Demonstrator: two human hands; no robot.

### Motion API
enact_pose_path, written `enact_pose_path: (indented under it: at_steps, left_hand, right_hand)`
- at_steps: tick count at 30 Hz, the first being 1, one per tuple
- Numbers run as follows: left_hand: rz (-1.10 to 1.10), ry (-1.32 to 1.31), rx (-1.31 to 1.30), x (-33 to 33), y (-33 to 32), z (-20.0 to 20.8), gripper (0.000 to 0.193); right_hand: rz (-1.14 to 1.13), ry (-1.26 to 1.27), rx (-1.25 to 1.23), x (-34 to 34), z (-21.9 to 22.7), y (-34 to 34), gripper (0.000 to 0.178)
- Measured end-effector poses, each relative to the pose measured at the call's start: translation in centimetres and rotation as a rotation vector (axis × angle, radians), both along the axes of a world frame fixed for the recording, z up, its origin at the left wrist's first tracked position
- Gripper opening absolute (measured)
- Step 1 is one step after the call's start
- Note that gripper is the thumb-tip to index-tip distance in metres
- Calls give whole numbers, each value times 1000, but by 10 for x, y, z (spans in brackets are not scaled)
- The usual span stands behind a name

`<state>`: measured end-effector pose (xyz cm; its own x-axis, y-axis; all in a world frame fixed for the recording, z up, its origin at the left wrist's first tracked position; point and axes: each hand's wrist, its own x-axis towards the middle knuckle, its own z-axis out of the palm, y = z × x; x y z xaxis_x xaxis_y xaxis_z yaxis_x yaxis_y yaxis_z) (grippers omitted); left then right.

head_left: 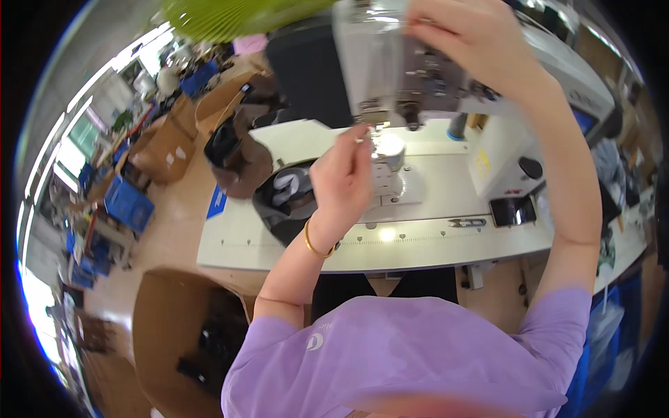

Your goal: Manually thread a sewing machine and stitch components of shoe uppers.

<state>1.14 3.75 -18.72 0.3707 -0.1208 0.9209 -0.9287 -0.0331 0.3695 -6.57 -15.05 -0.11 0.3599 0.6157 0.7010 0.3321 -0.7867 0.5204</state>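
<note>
My left hand (343, 175), with a gold bangle on its wrist, is raised to the needle area (376, 115) of a white sewing machine (561, 63). Its thumb and forefinger pinch together; whatever lies between them is too small to make out. Higher up, my right hand (481, 45) reaches to the front of the machine head, fingers closed close to its metal parts (432, 73). What these fingers hold cannot be seen. Left of the machine, a black fabric piece (279, 212) with a pale marking lies on the white table (453, 244), beside a dark brown piece (240, 164).
Thread snips (467, 223) and a phone (513, 211) lie on the table's right side. A large cardboard box (164, 327) with dark items stands at lower left. More cartons (164, 146) and a blue crate (129, 202) stand farther left. Something green (237, 15) hangs overhead.
</note>
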Motion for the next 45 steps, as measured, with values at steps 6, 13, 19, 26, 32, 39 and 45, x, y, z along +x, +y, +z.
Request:
enact_pose_path:
  at_steps: [6,13,19,26,32,39,45]
  left_hand:
    - [-16,-295,138,18,23,-2,22]
    - [-166,-646,8,20,40,36,15]
    - [-423,-516,114,41,30,25,11]
    - [-555,-238,180,66,36,-11,8]
    - [-610,30,347,71,46,-32,3]
    - [-565,220,510,73,42,-69,4]
    - [-600,363,583,70,29,-85,5]
  right_hand:
    - [-83,229,195,-12,3,11,8]
    - [-285,383,244,-14,16,29,7]
    - [-298,442,196,-10,20,34,10]
    - [-307,424,107,-21,31,29,7]
    - [-325,265,94,-26,27,49,13]
    - [86,233,738,-58,-46,38,10]
    - [121,529,835,-44,-153,63,9]
